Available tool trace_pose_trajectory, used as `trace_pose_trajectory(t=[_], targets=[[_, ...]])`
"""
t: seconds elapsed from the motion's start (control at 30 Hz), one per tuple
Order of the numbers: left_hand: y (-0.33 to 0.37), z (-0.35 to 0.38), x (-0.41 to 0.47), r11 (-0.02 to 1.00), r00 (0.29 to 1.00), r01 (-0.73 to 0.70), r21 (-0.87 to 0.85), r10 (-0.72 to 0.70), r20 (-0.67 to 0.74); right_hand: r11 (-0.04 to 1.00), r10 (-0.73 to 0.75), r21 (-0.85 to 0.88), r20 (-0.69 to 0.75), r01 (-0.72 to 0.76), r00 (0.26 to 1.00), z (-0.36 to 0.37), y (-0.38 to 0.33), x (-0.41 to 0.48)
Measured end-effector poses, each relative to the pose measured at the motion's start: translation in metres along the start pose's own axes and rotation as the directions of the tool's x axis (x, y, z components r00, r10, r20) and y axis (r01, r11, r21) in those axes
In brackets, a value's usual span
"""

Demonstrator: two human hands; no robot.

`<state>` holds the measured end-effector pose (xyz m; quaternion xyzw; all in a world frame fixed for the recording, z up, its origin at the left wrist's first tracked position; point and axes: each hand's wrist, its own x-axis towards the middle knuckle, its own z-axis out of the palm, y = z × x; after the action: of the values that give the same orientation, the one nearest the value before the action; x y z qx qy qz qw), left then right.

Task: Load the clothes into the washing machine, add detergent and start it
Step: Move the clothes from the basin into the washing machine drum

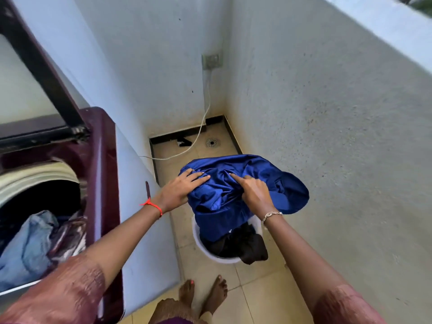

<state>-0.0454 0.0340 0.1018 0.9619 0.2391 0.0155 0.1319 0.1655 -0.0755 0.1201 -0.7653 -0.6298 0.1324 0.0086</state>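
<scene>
Centre frame: left hand (181,189) fingers flat on blue cloth (236,218); right hand (256,194) fingers clutching it, over white bucket (203,247).

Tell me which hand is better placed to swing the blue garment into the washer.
Left, probably. The left hand lies on the blue garment on the side toward the open washing machine, left of the white bucket. The right hand, fingers curled into the cloth, sits farther away.
</scene>
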Motion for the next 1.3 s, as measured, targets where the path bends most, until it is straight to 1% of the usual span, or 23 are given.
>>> trace_pose_trajectory(t=[0.1,0.17,0.33,0.43,0.57,0.7,0.83,0.9,1.0,1.2,1.3], targets=[[-0.008,-0.038,-0.014,0.997,0.99,-0.043,0.06,0.05,-0.132,0.999,-0.035,0.027,-0.107,0.038,0.994,-0.04,-0.024,0.004],[-0.013,-0.063,-0.021,0.997,0.98,-0.046,0.063,0.058,-0.189,0.997,-0.055,0.036,-0.177,0.062,0.983,-0.065,-0.039,0.005],[-0.03,-0.128,-0.055,0.996,0.943,0.041,0.079,-0.012,-0.333,0.99,-0.09,0.076,-0.317,0.12,0.944,-0.128,-0.09,0.005],[-0.038,-0.167,-0.081,0.995,0.914,0.055,0.084,-0.016,-0.406,0.984,-0.112,0.081,-0.411,0.159,0.905,-0.161,-0.125,0.003],[-0.046,-0.224,-0.123,0.994,0.846,0.041,0.103,0.021,-0.533,0.974,-0.154,0.058,-0.545,0.22,0.824,-0.204,-0.179,-0.008],[-0.052,-0.286,-0.167,0.989,0.768,0.032,0.144,0.068,-0.637,0.952,-0.21,0.029,-0.662,0.304,0.72,-0.251,-0.238,-0.026],[-0.067,-0.347,-0.222,0.985,0.693,0.052,0.163,0.082,-0.716,0.932,-0.198,0.048,-0.761,0.359,0.617,-0.291,-0.308,-0.049],[-0.074,-0.371,-0.251,0.982,0.666,0.066,0.175,0.087,-0.741,0.91,-0.192,0.077,-0.793,0.408,0.578,-0.302,-0.342,-0.063],[-0.082,-0.395,-0.294,0.976,0.638,0.091,0.196,0.094,-0.764,0.866,-0.202,0.108,-0.818,0.488,0.539,-0.31,-0.384,-0.079],[-0.102,-0.422,-0.372,0.963,0.573,0.174,0.208,0.073,-0.817,0.745,-0.198,0.22,-0.829,0.629,0.524,-0.312,-0.46,-0.094],[-0.11,-0.429,-0.404,0.959,0.525,0.22,0.182,0.041,-0.85,0.694,-0.226,0.225,-0.834,0.684,0.504,-0.309,-0.493,-0.096]])
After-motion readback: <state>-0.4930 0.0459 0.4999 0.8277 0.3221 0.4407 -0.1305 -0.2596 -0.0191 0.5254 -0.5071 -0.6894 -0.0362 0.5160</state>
